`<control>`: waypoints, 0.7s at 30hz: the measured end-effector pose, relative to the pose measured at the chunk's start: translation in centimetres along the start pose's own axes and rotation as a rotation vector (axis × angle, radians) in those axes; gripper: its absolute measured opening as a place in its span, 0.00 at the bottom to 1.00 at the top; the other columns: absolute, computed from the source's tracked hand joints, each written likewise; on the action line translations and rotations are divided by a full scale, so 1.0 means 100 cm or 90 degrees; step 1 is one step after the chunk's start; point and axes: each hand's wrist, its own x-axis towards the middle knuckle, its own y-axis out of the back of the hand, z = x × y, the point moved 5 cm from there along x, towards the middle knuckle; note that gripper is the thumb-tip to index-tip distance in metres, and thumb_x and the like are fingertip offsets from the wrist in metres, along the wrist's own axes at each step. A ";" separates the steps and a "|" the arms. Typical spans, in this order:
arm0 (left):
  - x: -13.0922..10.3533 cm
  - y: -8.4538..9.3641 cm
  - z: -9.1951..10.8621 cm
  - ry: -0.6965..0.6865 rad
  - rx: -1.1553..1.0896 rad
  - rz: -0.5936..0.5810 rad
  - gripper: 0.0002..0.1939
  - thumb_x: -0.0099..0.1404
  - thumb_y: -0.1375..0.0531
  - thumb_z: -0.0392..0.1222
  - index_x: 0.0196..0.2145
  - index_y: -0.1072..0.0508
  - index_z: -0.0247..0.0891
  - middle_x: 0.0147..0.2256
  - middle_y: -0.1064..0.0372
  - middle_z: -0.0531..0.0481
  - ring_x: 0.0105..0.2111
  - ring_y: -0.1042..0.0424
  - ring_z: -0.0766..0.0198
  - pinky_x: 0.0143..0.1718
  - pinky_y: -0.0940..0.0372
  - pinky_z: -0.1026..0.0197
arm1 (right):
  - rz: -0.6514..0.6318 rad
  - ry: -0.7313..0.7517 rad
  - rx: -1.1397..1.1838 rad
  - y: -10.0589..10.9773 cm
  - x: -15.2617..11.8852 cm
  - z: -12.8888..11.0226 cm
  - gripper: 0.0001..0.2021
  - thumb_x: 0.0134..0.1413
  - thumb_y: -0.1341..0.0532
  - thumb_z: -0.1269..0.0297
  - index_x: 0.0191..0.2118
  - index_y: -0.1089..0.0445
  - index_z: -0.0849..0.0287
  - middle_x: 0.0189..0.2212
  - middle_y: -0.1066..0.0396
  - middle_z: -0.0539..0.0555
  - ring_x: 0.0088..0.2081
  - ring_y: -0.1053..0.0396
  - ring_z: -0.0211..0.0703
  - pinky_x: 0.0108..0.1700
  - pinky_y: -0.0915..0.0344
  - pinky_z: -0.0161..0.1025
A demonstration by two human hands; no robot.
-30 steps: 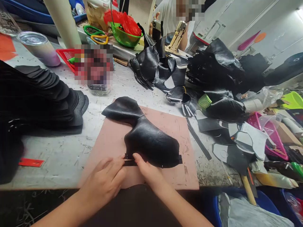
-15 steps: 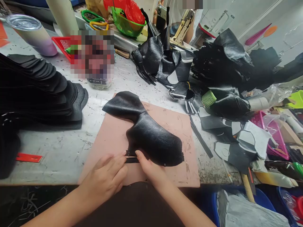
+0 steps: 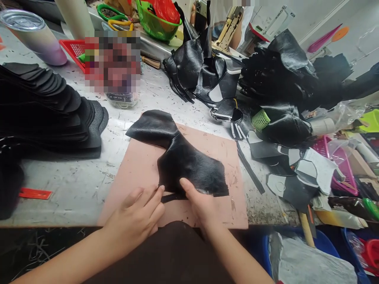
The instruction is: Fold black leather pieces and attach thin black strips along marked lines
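A shiny black leather piece (image 3: pixel 189 161), cut in a curved shape with a seam across its narrow part, lies on a pink board (image 3: pixel 133 169). My left hand (image 3: pixel 137 215) is closed at its near left corner, fingertips pressed against the edge. On the near edge, my right hand (image 3: pixel 203 203) grips the leather, thumb on top and the other fingers hidden below. A narrow dark strip of the edge shows between both hands.
At left rises a stack of black cut pieces (image 3: pixel 50 114), with a red strip (image 3: pixel 35 193) before it. Behind are a tumbler (image 3: pixel 35 37), scissors (image 3: pixel 120 25) and a green basket (image 3: pixel 158 23). More black leather pieces (image 3: pixel 275 75) crowd the right; a hammer handle (image 3: pixel 306 228) overhangs the edge.
My right thumb has shifted right and farther up onto the leather, away from my left fingertips. The near edge at right looks more folded under. The view has shifted slightly.
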 end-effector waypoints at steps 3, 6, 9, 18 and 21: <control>0.003 0.004 0.002 0.006 0.023 0.029 0.09 0.62 0.51 0.37 0.28 0.33 0.41 0.45 0.28 0.47 0.47 0.34 0.59 0.50 0.49 0.54 | 0.061 -0.044 0.033 0.015 0.001 0.000 0.21 0.40 0.37 0.53 0.39 0.28 0.63 0.37 0.26 0.59 0.41 0.29 0.52 0.45 0.32 0.45; 0.007 0.008 0.002 0.017 0.029 0.049 0.10 0.64 0.50 0.43 0.27 0.32 0.42 0.42 0.27 0.48 0.49 0.34 0.57 0.49 0.49 0.53 | 0.074 -0.012 0.005 0.025 0.001 -0.006 0.19 0.39 0.36 0.56 0.38 0.28 0.63 0.37 0.26 0.59 0.42 0.29 0.51 0.47 0.32 0.45; 0.010 0.010 0.002 0.023 0.020 0.052 0.11 0.65 0.51 0.45 0.34 0.30 0.41 0.41 0.26 0.47 0.48 0.33 0.56 0.49 0.49 0.52 | 0.058 0.003 -0.024 0.028 0.000 -0.006 0.16 0.40 0.37 0.57 0.35 0.27 0.62 0.35 0.25 0.58 0.40 0.28 0.52 0.45 0.31 0.44; 0.017 0.006 0.001 0.011 0.016 0.038 0.17 0.66 0.52 0.48 0.47 0.33 0.40 0.38 0.27 0.48 0.41 0.32 0.55 0.49 0.49 0.50 | 0.004 0.031 -0.049 0.026 -0.002 0.000 0.11 0.43 0.38 0.60 0.33 0.27 0.59 0.32 0.25 0.55 0.38 0.28 0.49 0.43 0.30 0.43; 0.022 0.007 0.004 -0.041 0.048 0.043 0.17 0.66 0.52 0.48 0.42 0.29 0.36 0.38 0.27 0.45 0.38 0.30 0.55 0.43 0.45 0.53 | -0.009 0.046 -0.067 0.025 -0.001 -0.002 0.08 0.43 0.38 0.59 0.28 0.27 0.58 0.27 0.26 0.54 0.36 0.28 0.50 0.42 0.30 0.44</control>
